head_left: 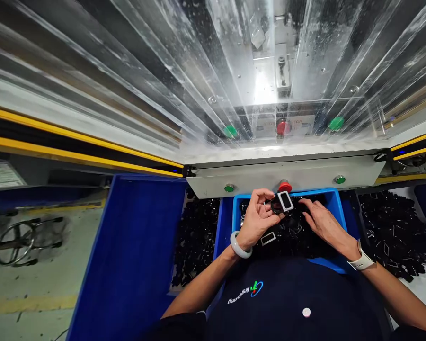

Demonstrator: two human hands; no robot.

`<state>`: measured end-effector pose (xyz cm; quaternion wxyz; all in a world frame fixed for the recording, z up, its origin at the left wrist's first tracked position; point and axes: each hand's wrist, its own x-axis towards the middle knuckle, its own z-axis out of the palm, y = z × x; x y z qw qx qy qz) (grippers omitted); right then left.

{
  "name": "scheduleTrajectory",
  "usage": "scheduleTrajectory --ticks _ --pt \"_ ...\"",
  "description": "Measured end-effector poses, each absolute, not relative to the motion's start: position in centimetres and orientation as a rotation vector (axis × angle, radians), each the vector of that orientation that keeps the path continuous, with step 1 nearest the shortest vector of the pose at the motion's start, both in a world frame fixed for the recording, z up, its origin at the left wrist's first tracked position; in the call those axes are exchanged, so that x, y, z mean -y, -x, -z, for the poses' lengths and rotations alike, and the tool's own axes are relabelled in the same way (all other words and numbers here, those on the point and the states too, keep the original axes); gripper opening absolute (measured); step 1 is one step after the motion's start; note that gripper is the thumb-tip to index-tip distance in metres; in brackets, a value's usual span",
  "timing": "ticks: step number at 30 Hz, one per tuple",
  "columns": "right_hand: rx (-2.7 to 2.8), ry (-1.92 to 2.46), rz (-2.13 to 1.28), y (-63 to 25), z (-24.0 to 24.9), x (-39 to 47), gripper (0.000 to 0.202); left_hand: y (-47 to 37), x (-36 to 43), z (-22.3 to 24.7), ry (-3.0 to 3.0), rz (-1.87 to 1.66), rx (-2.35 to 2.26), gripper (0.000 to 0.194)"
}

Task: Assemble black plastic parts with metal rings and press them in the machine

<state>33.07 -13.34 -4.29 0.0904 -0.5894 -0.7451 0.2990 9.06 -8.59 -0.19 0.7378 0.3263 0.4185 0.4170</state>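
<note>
My left hand (pixel 256 219) is closed by thumb and fingers on a small black rectangular part with a white rim (pixel 285 201), held above a light-blue bin (pixel 341 213). Close by on the right, my right hand (pixel 324 222) hangs over the bin with fingers bent and apart, and nothing shows between them. Black pieces (pixel 291 241) fill the bin, and among them lies one with a pale rectangular outline (pixel 268 238). The undersides of both hands are hidden.
Just beyond the bin, a machine panel (pixel 248 176) carries a red button (pixel 285 185) and green buttons (pixel 229 188) (pixel 340 179). Clear plastic sheeting (pixel 199 57) rises above it. Heaps of black parts (pixel 197 237) (pixel 390 232) lie on both sides. A dark-blue container (pixel 135 246) stands left.
</note>
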Motion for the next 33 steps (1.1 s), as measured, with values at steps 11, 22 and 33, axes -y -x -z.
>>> scheduleTrajectory --ticks 11,22,33 --pt "1.536 1.725 -0.990 -32.3 -1.6 12.9 0.019 -9.4 8.0 1.4 -1.189 -1.086 -1.031 0.033" --pt "1.464 1.664 -0.921 -27.6 -5.7 10.2 0.019 -10.0 7.4 -1.2 -1.589 -1.026 -1.120 0.034" --pt "1.488 1.556 -0.920 -28.0 -6.3 4.2 0.024 -10.1 2.0 -4.4 -1.539 -1.151 -1.197 0.013"
